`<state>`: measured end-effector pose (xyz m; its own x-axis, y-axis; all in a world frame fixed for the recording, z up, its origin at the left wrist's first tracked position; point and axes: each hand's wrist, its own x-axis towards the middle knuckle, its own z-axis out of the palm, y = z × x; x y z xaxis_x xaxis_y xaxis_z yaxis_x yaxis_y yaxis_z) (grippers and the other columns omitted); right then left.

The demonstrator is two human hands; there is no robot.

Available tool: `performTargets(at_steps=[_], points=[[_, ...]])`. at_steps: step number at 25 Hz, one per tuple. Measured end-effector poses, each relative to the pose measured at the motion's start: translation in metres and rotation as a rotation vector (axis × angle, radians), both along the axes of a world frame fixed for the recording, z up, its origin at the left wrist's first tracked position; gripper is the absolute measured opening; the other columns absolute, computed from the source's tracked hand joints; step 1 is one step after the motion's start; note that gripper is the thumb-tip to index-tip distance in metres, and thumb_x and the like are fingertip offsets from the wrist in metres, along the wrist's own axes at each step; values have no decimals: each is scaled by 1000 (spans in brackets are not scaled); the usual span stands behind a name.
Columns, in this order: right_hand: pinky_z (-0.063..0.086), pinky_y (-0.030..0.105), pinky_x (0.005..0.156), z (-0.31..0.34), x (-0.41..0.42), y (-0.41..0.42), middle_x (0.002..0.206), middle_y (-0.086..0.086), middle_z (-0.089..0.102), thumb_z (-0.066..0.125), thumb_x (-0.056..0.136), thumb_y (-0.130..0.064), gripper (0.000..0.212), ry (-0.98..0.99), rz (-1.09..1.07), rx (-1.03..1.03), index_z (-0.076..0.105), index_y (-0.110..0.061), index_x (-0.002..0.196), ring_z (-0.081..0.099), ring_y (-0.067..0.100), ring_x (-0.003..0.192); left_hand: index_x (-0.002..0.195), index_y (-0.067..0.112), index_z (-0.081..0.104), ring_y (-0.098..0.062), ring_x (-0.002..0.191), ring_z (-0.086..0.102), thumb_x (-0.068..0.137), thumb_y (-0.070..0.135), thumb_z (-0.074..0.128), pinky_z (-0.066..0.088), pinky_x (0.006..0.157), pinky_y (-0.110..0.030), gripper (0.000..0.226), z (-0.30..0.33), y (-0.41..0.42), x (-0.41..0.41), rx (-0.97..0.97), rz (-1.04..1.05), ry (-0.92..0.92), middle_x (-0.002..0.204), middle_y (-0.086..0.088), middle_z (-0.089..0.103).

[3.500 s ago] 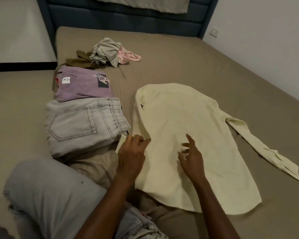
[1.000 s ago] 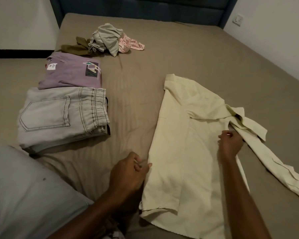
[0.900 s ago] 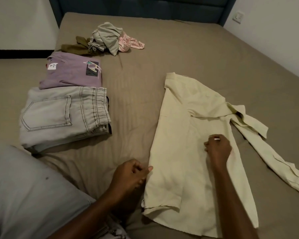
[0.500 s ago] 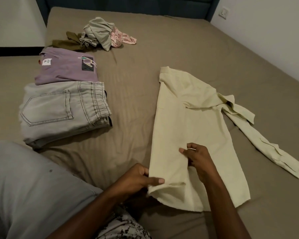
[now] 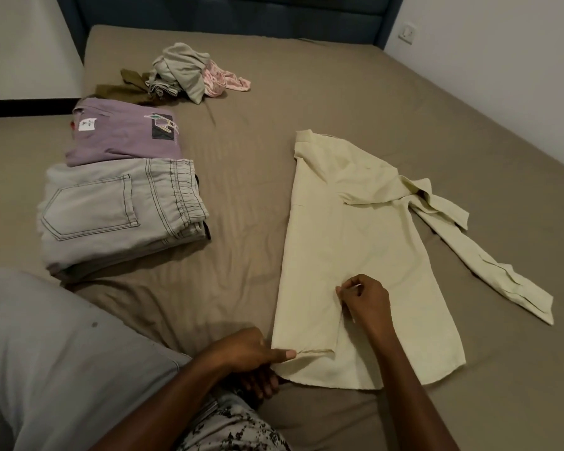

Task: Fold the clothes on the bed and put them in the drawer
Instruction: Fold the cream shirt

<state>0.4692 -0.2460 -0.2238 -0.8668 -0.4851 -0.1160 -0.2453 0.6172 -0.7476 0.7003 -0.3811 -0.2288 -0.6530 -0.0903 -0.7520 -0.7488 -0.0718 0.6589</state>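
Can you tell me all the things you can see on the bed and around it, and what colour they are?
Long-sleeved cotton shirt: one, pale yellow, flat on the right side of the bed, left part folded over, right sleeve stretched out.
Folded denim jeans: one, light grey, on the left side of the bed.
Folded T-shirt with a printed picture: one, purple, just behind the jeans.
Heap of unfolded clothes: one pile, grey, pink and olive, far end of the bed.
Bed sheet: one, brown, covering the mattress.
Padded headboard: one, dark blue, far end.
Wall socket: one, white, right wall.
Left hand: pinches the shirt's near left hem.
Right hand: pinches the folded edge of the shirt.
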Motion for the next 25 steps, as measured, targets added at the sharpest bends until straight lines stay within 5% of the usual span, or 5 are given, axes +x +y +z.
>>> performTargets(at_steps=[3,7,13,18,25], points=[[61,42,63,9,-4,-5,63,-1,71,91,69,-50,44,-75,14,57,61,-23,88,70,19,51,98,-5,78,-25,74,73,90,57,70,55,68,-27,63,-3,-4,0,34,-106,27,93,-16,79],[55,33,50,19,-6,5,68,5,72,99,60,-18,66,-273,314,235,51,-18,105,70,25,53,100,-9,71,-17,72,72,103,42,57,57,74,-24,53,-5,-1,1,224,-177,-25,89,-10,79],[51,34,49,18,-13,3,72,11,71,100,58,-14,69,-305,354,287,49,-13,105,63,23,48,104,-7,74,-12,82,72,102,46,57,55,87,-24,56,4,-12,10,176,-329,30,108,-19,76],[43,28,48,23,-50,-11,71,21,73,92,74,-26,45,-399,111,-74,64,4,92,61,24,53,94,-7,77,-23,64,67,94,35,69,55,61,-27,43,26,-33,-18,-27,165,397,81,-26,73],[64,45,70,17,-201,-64,85,7,74,78,77,-17,26,-165,-483,-484,65,-15,99,72,24,71,148,3,44,-43,128,59,98,11,57,53,103,-50,52,12,-97,-153,526,596,668,138,-26,61]])
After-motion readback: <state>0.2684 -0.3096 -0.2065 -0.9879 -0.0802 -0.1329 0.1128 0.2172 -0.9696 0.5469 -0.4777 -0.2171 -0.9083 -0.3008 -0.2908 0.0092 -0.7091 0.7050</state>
